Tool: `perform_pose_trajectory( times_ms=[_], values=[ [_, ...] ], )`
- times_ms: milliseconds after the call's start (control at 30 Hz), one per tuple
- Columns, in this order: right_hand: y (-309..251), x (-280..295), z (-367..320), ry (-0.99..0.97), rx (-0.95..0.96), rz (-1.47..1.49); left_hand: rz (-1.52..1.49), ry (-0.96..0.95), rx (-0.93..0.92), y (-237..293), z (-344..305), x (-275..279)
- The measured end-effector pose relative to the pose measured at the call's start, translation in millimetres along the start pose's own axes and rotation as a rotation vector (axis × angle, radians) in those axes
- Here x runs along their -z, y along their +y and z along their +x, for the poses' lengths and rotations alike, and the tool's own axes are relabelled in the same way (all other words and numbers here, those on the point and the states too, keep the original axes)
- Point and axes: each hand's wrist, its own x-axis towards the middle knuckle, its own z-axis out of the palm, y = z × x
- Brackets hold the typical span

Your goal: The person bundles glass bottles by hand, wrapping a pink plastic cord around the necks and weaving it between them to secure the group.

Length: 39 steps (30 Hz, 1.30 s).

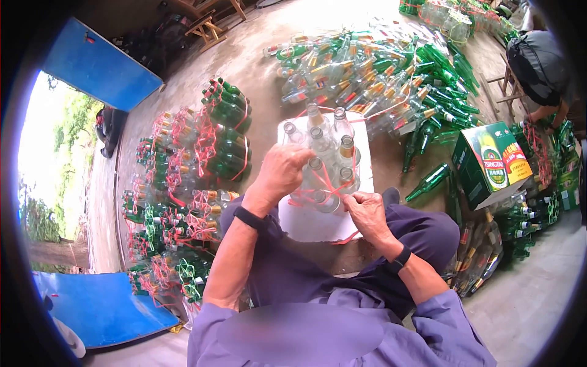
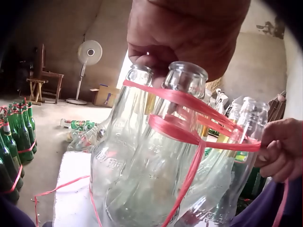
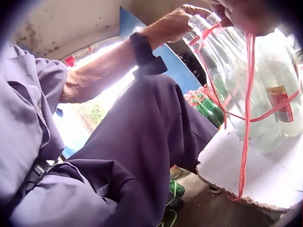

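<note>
A cluster of clear glass bottles [image 1: 324,144] stands upright on a white board [image 1: 293,223] in front of the person. Red plastic twine [image 2: 184,135] loops round several bottle necks and around the lower bodies. At the near left necks, the left hand [image 1: 281,174] curls its fingers against a bottle top; its fingertips are partly hidden behind the glass in the left wrist view. On the other side, the right hand [image 1: 367,214] pinches the twine close to the necks, pulled out taut from the loop. One strand [image 3: 248,118] hangs down from it past the board's edge.
Tied bundles of green and clear bottles [image 1: 226,147] stand at left. A large heap of loose bottles [image 1: 367,73] lies beyond the board. To the right are a Tsingtao carton [image 1: 492,162], a loose green bottle [image 1: 429,181] and another person [image 1: 541,67].
</note>
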Motion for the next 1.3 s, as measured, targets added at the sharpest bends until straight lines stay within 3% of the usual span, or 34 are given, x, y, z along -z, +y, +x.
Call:
perform_pose_trajectory(
  times_ms=[67,133,200,300,433,700,833,900,933,1000,1167,1267,1300],
  values=[
    [6,0,-1,0.041,0.096,-0.006,-0.091,-0.031,0.010,6,-5,7],
    [7,0,-3,0.028,0.100,-0.016,-0.162,0.103,-0.074,22,-18,14],
    [3,1,-4,-0.024,0.131,-0.113,-0.147,0.018,-0.090,32,-29,13],
    [2,-4,-8,-0.040,0.174,-0.094,0.053,0.029,-0.061,51,-42,-5],
    [-1,-4,-11,-0.036,0.172,-0.092,0.043,0.088,-0.030,55,-45,-18],
    [14,5,-14,0.010,0.376,-0.442,0.066,0.123,0.096,63,-48,-24],
    [14,3,-28,0.007,0.398,-0.418,0.039,0.130,0.108,65,-53,-28],
    [8,5,-32,0.015,0.632,-0.553,0.046,0.170,0.098,62,-50,-28],
    [7,6,-32,0.014,0.655,-0.555,0.057,0.191,0.098,61,-49,-27],
    [8,7,-35,0.014,0.440,-0.447,0.077,0.197,0.057,61,-53,-27],
    [24,6,-25,0.015,0.491,-0.476,0.088,0.221,0.088,71,-67,-28],
    [35,8,-21,-0.027,0.438,-0.452,0.021,0.298,0.083,81,-79,-21],
    [30,13,-22,-0.115,0.409,-0.510,-0.030,0.406,0.088,80,-86,-18]
  ],
)
